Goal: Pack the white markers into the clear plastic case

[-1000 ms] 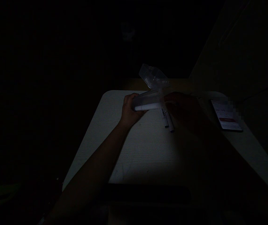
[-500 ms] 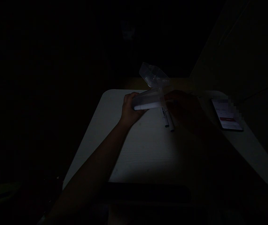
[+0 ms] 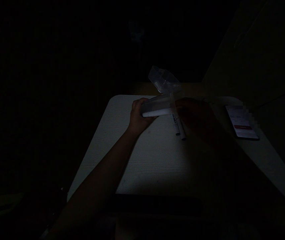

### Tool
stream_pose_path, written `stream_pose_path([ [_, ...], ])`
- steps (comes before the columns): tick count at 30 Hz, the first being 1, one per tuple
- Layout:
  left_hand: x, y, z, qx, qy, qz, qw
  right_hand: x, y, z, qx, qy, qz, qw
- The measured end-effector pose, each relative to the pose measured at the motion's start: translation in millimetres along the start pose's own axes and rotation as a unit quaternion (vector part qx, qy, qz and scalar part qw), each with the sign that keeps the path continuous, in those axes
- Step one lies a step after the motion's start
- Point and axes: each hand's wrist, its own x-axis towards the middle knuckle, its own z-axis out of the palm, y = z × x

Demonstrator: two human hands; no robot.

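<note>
In the dim light my left hand (image 3: 138,116) is wrapped round the closed end of a clear plastic case (image 3: 156,102), held tilted just over the table. The case's clear lid (image 3: 164,80) hangs open at the far side. Inside, along the bottom, lies a white marker (image 3: 157,113). My right hand (image 3: 194,111) is at the open end of the case, deep in shadow; its fingers and anything in them cannot be made out. Below the case's mouth two markers, one white (image 3: 175,126) and one greyer (image 3: 182,132), lie side by side on the table.
The white wood-grain table (image 3: 157,160) has rounded corners. A phone (image 3: 242,123) with a lit screen lies near its right edge. A dark bar (image 3: 154,204) runs along the near edge. Around the table everything is nearly black.
Almost nothing differs. Both hands, the case and the markers stay where they were, with only a very slight shift.
</note>
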Motion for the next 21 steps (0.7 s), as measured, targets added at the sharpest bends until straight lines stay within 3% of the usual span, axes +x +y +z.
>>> stream_pose_path([
  [21, 0.8, 2.7, -0.7, -0.004, -0.002, -0.013, 1.0, -1.3, 3.1, 3.7, 0.034, 0.01, -0.007, 0.999],
])
